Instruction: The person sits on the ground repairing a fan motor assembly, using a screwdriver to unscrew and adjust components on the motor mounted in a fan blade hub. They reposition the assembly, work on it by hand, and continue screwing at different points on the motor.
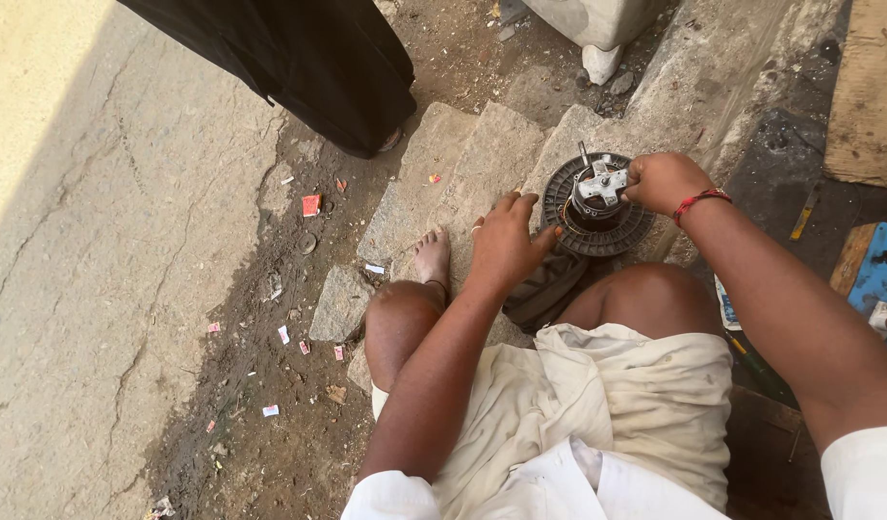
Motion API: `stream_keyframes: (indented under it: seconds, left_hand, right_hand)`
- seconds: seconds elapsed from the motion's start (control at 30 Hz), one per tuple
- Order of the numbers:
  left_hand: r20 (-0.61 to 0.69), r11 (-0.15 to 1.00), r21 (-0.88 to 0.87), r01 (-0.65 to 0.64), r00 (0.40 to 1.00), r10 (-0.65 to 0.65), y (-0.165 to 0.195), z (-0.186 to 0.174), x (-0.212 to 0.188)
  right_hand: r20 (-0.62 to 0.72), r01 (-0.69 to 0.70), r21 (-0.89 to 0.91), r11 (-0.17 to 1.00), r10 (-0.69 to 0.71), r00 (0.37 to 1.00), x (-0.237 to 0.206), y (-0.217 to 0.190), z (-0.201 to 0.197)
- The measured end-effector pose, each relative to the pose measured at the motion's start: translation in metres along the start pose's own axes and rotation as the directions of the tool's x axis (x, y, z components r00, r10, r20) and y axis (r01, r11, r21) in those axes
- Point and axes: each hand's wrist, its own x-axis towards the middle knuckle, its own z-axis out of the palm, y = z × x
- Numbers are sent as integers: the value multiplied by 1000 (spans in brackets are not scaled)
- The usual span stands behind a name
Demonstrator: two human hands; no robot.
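**Head view: two hands on a fan motor at the roadside**

Head view looks down on a person seated low, knees bare, pale cloth gathered over the lap. Between the knees, on a stone slab (482, 164), sits a round black motor (597, 207) with a slotted rim and a silvery metal bracket at its middle; copper winding shows along its near-left edge.

Left hand (506, 241) lies against the motor's left rim, fingers stretched out and slightly spread, thumb pointing toward the rim. It is open and grips nothing; whether the thumb actually touches the rim I cannot tell. A ring shows on one finger.

Right hand (663, 181) is curled into a fist at the motor's upper right, right against the bracket. The fingers are closed tight, seemingly on some small part or tool there, but what sits inside the fist is hidden. A red thread (701, 199) circles that wrist.

A dark rag (549, 289) lies under the motor's near side, against the right knee. The left foot (432, 258) rests bare on the stone. Farther off, at the top, another person's black garment (308, 58) hangs over the dirt. Scraps of red and white paper dot the ground, and a blue board (881, 270) shows at the right edge.
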Motion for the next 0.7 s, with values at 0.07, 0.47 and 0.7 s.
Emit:
stream_keyframes:
  seconds: [0.07,0.47,0.7]
  left_hand:
    - [3,1000,1,7,1000,-7,0,0,1]
    - [4,1000,10,0,1000,0,0,4,3]
    - [24,1000,8,6,1000,-6,-1,7,4]
  right_hand:
    - [86,-106,233,967,88,992,-2,-3,-3]
    - [232,-275,683,677,156,960,-11,11,-2]
    - [254,-289,689,665,152,955,-9,17,5]
